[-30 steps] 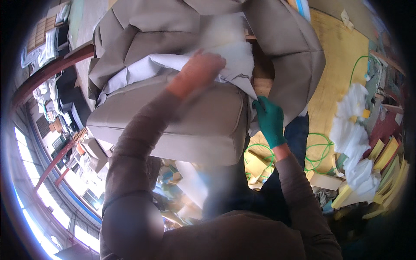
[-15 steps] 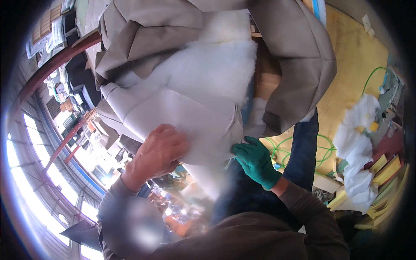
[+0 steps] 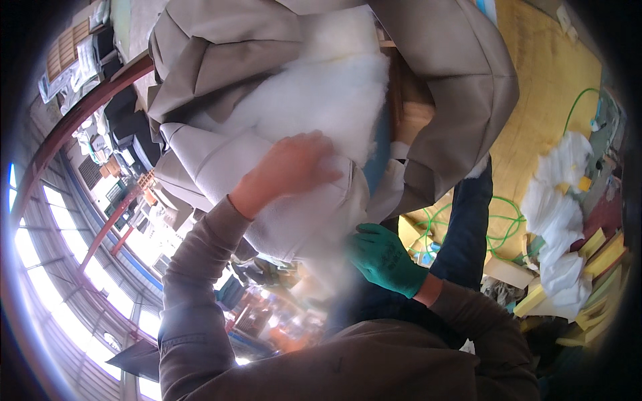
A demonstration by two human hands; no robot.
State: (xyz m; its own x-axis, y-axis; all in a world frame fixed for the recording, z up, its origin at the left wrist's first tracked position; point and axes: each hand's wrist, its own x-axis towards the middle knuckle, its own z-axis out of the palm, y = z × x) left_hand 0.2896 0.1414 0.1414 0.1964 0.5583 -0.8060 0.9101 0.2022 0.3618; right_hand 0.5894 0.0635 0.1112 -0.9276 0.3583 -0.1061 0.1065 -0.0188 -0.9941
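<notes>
A large taupe upholstery cover (image 3: 468,87) is bunched over a piece of furniture, its pale underside (image 3: 231,160) turned outward in front of me. White fluffy wadding (image 3: 321,100) lies in the middle, between the cover's folds. Bare and smeared by motion, my left hand (image 3: 287,170) rests over the pale underside, close to the wadding; how its fingers are set is unclear. My right hand (image 3: 389,260), in a green glove, has its fingers closed at the near right edge of the pale underside. That edge is blurred around the fingertips.
Beside the wadding show a blue strip (image 3: 381,144) and part of a wooden frame (image 3: 414,110). At right, a green hose (image 3: 505,220) coils on a yellowish board (image 3: 545,73), near white wadding scraps (image 3: 558,220) and yellow foam strips (image 3: 598,260). A red beam (image 3: 87,100) runs at left.
My left hand has moved up and right across the pale underside, toward the wadding. My gloved right hand has dropped slightly toward me, and the cover's near edge has shifted.
</notes>
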